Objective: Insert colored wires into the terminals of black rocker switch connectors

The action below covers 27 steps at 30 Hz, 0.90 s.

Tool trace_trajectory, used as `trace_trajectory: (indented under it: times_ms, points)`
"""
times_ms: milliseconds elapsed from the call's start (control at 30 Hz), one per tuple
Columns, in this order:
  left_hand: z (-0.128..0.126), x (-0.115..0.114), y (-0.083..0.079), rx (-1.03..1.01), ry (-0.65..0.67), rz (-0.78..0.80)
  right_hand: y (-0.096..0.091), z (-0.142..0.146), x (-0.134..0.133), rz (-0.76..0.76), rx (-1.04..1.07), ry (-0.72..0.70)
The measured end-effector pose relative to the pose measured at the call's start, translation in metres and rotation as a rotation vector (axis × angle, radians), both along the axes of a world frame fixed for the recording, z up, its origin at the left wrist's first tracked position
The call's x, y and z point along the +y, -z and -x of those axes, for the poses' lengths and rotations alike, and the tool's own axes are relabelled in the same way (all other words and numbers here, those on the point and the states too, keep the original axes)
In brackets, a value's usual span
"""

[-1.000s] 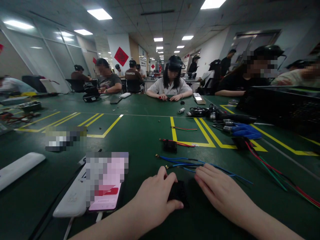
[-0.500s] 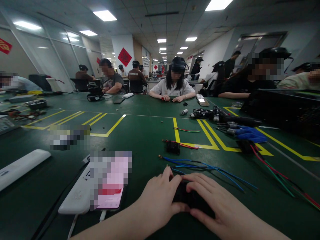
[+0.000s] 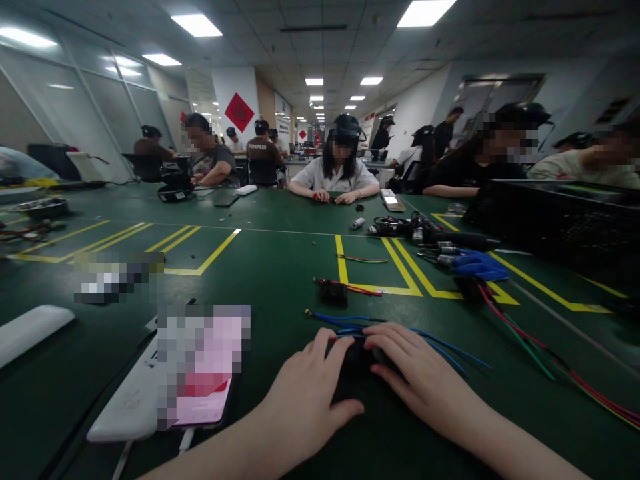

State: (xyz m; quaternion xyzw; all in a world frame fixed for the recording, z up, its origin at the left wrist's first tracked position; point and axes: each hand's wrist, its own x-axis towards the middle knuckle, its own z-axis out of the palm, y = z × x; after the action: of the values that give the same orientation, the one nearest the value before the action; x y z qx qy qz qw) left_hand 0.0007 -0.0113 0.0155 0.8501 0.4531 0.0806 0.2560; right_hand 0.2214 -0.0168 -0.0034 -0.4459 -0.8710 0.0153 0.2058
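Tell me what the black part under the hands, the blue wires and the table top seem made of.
Part: probably moulded plastic, matte black; largely hidden by fingers, so unsure.
Wires: blue plastic-looking insulation, thin and limp, small metal-looking tips at one end.
Table top: dark green mat, maybe rubber or vinyl, with a faint sheen.

One small black block (image 3: 356, 361), flat on the green table (image 3: 280, 280), just beside loose blue wires (image 3: 340, 319).
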Motion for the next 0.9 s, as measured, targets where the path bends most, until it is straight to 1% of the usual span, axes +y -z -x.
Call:
trace_trajectory:
  times_ms: [133,233,333,467,533,600,733,833,900]
  points:
    - [-0.001,0.0,0.003,0.013,-0.021,0.002,0.007,-0.006,0.016,-0.059,-0.002,0.062]
    - [0.0,0.001,0.009,0.004,-0.037,-0.056,0.007,-0.003,0.014,-0.087,-0.002,0.05]
    - [-0.001,0.002,0.012,0.016,-0.054,-0.131,0.002,0.004,0.002,-0.102,-0.008,-0.027]
    - [-0.003,0.006,0.008,0.151,-0.105,-0.221,-0.01,0.012,-0.015,-0.073,-0.055,-0.178]
    - [-0.004,0.008,0.006,0.198,-0.124,-0.244,-0.012,0.015,-0.019,-0.044,-0.085,-0.214]
    - [-0.004,0.009,0.005,0.204,-0.123,-0.249,-0.011,0.016,-0.018,-0.035,-0.125,-0.198]
    - [-0.004,0.008,0.004,0.183,-0.09,-0.235,-0.003,0.015,-0.012,-0.055,-0.242,-0.107]
    - [-0.005,0.005,0.002,0.165,-0.052,-0.212,0.002,0.011,-0.004,-0.035,-0.256,-0.086]
    - [-0.005,0.004,0.001,0.155,-0.036,-0.196,0.001,0.003,0.004,-0.026,-0.271,-0.02]
